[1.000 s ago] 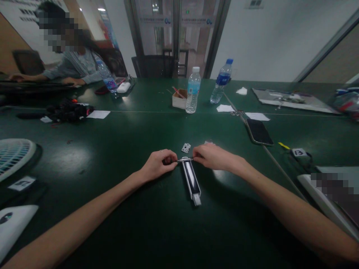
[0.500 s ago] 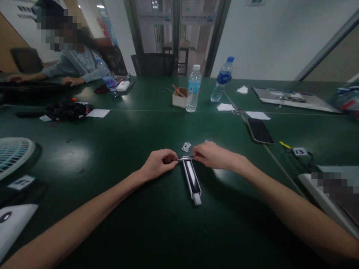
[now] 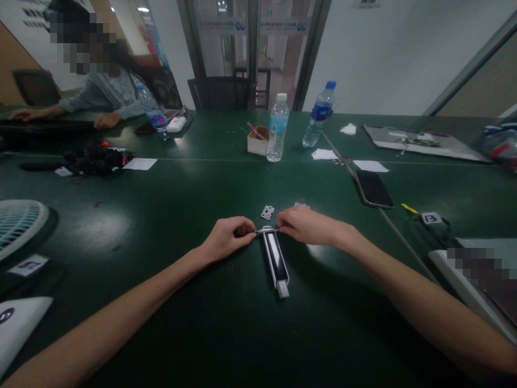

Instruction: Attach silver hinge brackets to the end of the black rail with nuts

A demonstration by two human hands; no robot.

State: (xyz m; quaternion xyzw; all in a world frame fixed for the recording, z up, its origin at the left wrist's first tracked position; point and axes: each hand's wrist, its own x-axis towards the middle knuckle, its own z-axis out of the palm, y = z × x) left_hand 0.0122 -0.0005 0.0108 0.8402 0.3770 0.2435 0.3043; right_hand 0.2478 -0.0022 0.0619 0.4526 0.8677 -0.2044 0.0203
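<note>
A slim white device with a long black panel (image 3: 277, 261) lies on the dark green table, its pale narrow end pointing toward me. Across its far end runs a thin metal rod (image 3: 266, 230). My left hand (image 3: 228, 237) pinches the rod's left end between thumb and fingers. At the other side my right hand (image 3: 305, 223) is closed at the rod's right end; its fingertips partly hide that end. Just beyond the device lies a small silver plate with holes (image 3: 267, 212). A small clear piece (image 3: 301, 203) shows partly behind my right hand.
Two water bottles (image 3: 278, 129) (image 3: 321, 116) and a small open box (image 3: 257, 141) stand farther back. A phone (image 3: 374, 188) lies to the right. A white fan-like grille (image 3: 20, 226) is at left. Across the table at far left sits a person (image 3: 109, 91).
Both hands keep the same pinch at the rod and stay almost still. The whole view has shifted very slightly.
</note>
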